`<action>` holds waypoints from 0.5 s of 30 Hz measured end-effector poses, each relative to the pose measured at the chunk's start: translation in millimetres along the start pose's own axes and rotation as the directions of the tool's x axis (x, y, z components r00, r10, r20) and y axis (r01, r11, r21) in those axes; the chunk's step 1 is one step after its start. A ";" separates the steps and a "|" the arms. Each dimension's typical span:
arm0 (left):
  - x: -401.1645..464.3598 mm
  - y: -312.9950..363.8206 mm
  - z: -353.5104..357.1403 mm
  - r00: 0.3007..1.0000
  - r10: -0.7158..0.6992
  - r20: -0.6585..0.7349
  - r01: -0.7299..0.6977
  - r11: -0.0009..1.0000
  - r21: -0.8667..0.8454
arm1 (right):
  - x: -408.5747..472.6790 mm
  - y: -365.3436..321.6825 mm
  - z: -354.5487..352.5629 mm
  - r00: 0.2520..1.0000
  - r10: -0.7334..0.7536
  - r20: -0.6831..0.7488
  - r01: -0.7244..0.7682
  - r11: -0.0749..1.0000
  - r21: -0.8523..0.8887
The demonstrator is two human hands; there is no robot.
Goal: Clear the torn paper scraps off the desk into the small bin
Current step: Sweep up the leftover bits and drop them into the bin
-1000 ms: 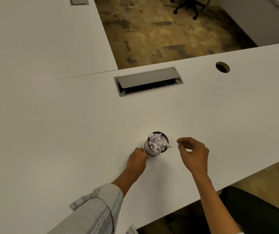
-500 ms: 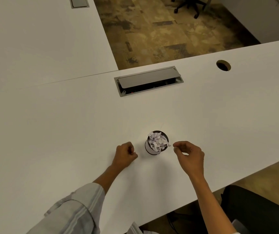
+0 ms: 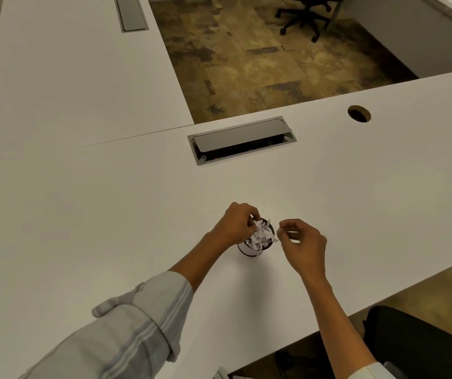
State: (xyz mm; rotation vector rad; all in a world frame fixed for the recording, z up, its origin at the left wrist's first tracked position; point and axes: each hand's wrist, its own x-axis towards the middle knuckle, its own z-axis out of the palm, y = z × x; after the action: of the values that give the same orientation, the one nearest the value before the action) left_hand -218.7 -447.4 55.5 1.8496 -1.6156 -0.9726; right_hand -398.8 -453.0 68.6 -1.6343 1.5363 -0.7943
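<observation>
The small bin (image 3: 250,250), white with a dark rim, stands on the white desk (image 3: 110,201) and is heaped with torn paper scraps (image 3: 262,237). My left hand (image 3: 235,225) hovers over the bin's left rim, its curled fingers pinching a scrap on top of the heap. My right hand (image 3: 301,242) is just right of the bin, thumb and forefinger pinched together near the rim on what looks like a tiny white scrap. One scrap sticks out over the bin's right edge. I see no loose scraps on the desk.
A grey cable hatch (image 3: 241,140) with its lid ajar is set into the desk behind the bin, and a round cable hole (image 3: 359,113) lies at the far right. The desk's front edge runs close below my right forearm. A black chair (image 3: 421,343) sits under it.
My left hand left the bin's side, closed into a fist on the desk to its left, then rose over the bin's top. My right hand edged closer to the rim.
</observation>
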 end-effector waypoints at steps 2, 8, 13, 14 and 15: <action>0.3 -0.1 -3.7 1.000 0.001 0.018 -0.001 1.000 0.015 | 4.0 -0.9 -4.2 1.000 -0.022 0.011 0.022 0.999 -0.045; -8.1 -8.7 -17.5 0.996 -0.074 -0.045 0.072 0.997 -0.041 | 19.9 2.4 -3.4 0.998 -0.041 0.058 0.048 0.989 -0.139; -22.7 -21.5 -24.7 0.988 -0.093 -0.127 0.093 0.996 -0.004 | 52.9 22.5 -2.3 0.996 0.079 0.028 -0.073 0.984 -0.165; -26.1 -24.0 -25.9 0.985 -0.100 -0.138 0.100 0.995 -0.004 | 59.9 29.4 -1.2 0.993 0.114 0.032 -0.107 0.980 -0.168; -29.7 -26.9 -26.6 0.983 -0.106 -0.148 0.107 0.994 -0.006 | 65.9 36.9 1.0 0.989 0.138 0.045 -0.128 0.975 -0.183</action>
State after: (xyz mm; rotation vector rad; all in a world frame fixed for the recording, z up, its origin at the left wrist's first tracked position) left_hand -182.4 -415.9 57.4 1.9771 -1.4434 -0.8560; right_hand -411.8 -518.6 33.5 -1.6461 1.6975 -0.5459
